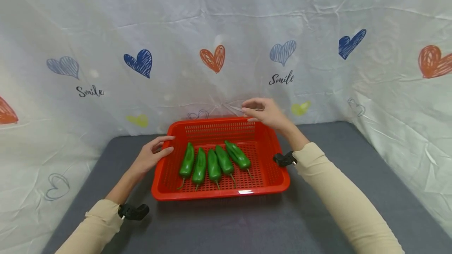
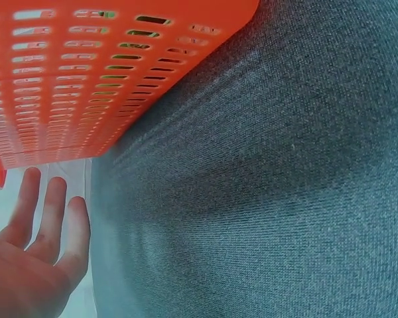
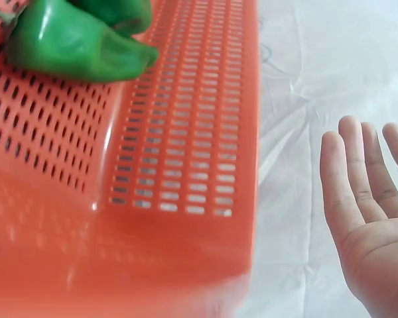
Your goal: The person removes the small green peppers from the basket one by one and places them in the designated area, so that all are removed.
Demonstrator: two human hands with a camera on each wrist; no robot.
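Note:
A red plastic basket [image 1: 219, 196] with slotted walls holds several green chili peppers [image 1: 214, 166], lying in a row with their stems toward the near side. My left hand [image 1: 152, 154] is at the basket's left rim, its fingertips and thumb overlapping that rim in the head view. In the left wrist view, the fingers [image 2: 48, 228] extend beside the slotted wall [image 2: 60, 99]. Over the far right part of the rim is my right hand [image 1: 266, 113], holding nothing. Its fingers [image 3: 361, 172] stretch out beyond the far wall in the right wrist view.
The basket sits on a table with a dark grey cloth [image 1: 219, 226]. A white sheet [image 1: 176, 30] printed with hearts hangs behind the table and along its sides. Black wrist cameras [image 1: 133, 211] are strapped at both sleeves.

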